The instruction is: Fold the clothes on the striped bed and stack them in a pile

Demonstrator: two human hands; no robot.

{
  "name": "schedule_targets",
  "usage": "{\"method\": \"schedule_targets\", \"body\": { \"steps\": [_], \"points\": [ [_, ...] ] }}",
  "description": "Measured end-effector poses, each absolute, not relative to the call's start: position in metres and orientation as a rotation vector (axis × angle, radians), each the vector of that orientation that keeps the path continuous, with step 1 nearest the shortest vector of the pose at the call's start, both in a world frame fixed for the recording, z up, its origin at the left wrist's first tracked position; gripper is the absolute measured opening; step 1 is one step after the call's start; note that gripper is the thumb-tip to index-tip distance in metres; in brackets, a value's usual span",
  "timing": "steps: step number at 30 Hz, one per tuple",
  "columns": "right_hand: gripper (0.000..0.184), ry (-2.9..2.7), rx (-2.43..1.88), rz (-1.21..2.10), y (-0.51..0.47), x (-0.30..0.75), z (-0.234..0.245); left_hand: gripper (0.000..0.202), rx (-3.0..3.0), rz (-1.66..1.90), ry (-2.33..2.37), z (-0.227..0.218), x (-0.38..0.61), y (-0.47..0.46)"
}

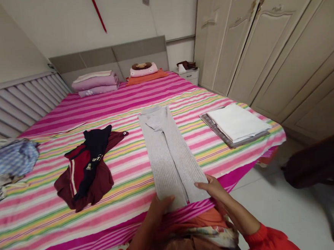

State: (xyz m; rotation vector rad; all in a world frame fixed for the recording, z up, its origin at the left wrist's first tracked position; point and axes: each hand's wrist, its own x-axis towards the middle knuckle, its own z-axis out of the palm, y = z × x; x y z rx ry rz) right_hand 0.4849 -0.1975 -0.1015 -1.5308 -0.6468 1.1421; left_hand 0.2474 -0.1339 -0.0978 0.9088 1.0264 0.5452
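A pair of light grey ribbed trousers [176, 154] lies flat on the striped bed, its waistband toward the headboard and both legs pointing at me. My left hand [160, 208] grips the hem of the left-side leg, thumb on top and the other fingers mostly hidden. At the other hem, my right hand [213, 186] pinches the outer corner of the right-side leg, with its thumb on the cloth. The two legs are slightly apart near the hems.
A crumpled dark red and black garment [91, 164] lies left of the trousers. Folded white cloth [237, 122] rests on grey cloth at right. Checked clothing [13, 156] is heaped at far left. Folded bedding [97, 83] sits by the headboard [139, 50]. Wardrobes [277, 33] stand at right.
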Motion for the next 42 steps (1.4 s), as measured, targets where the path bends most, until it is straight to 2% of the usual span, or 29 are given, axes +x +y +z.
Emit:
{"method": "schedule_targets", "body": {
  "steps": [4, 7, 9, 11, 14, 17, 22, 25, 29, 33, 36, 40, 42],
  "points": [
    [0.047, -0.625, -1.526, 1.163, -0.205, 0.485, -0.11, 0.051, 1.021, 0.488, 1.081, -0.096, 0.241, -0.147],
    [0.047, -0.799, -1.639, 1.098, -0.212, 0.488, -0.109, 0.038, 1.282, 0.239, 1.065, -0.08, 0.228, -0.147],
    [0.049, -1.009, -1.798, 0.904, -0.214, 0.493, -0.1, 0.031, 1.495, 0.0, 0.974, -0.065, 0.218, -0.135],
    [0.051, -1.238, -1.903, 0.582, -0.212, 0.499, -0.085, 0.033, 1.699, -0.128, 0.921, -0.049, 0.213, -0.113],
    [0.051, -1.611, -1.807, 0.296, -0.193, 0.499, -0.062, 0.038, 2.005, 0.218, 1.021, -0.035, 0.226, -0.066],
    [0.049, -1.987, -1.619, 0.401, -0.167, 0.483, -0.05, 0.038, 2.297, 0.589, 0.967, -0.034, 0.257, -0.027],
    [0.047, -2.364, -1.339, 0.706, -0.165, 0.454, -0.061, 0.046, 2.718, 0.29, 0.738, -0.061, 0.3, -0.016],
    [0.04, -2.341, -1.305, 0.843, -0.195, 0.455, -0.067, 0.046, 2.811, 0.211, 0.722, -0.082, 0.304, -0.025],
    [0.032, -2.148, -1.311, 0.957, -0.23, 0.464, -0.064, 0.046, 2.736, 0.338, 0.906, -0.096, 0.299, -0.031],
    [0.031, -1.883, -1.381, 0.745, -0.232, 0.462, -0.066, 0.049, 2.698, 0.415, 1.03, -0.103, 0.296, -0.047],
    [0.038, -1.726, -1.496, 0.559, -0.219, 0.459, -0.08, 0.051, 2.783, 0.289, 0.845, -0.113, 0.297, -0.078],
    [0.048, -1.651, -1.568, 0.536, -0.197, 0.467, -0.098, 0.06, 2.763, 0.181, 0.608, -0.122, 0.293, -0.126],
    [0.05, -1.678, -1.597, 0.5, -0.182, 0.476, -0.098, 0.057, 2.723, 0.168, 0.489, -0.118, 0.288, -0.137]
  ]
}}
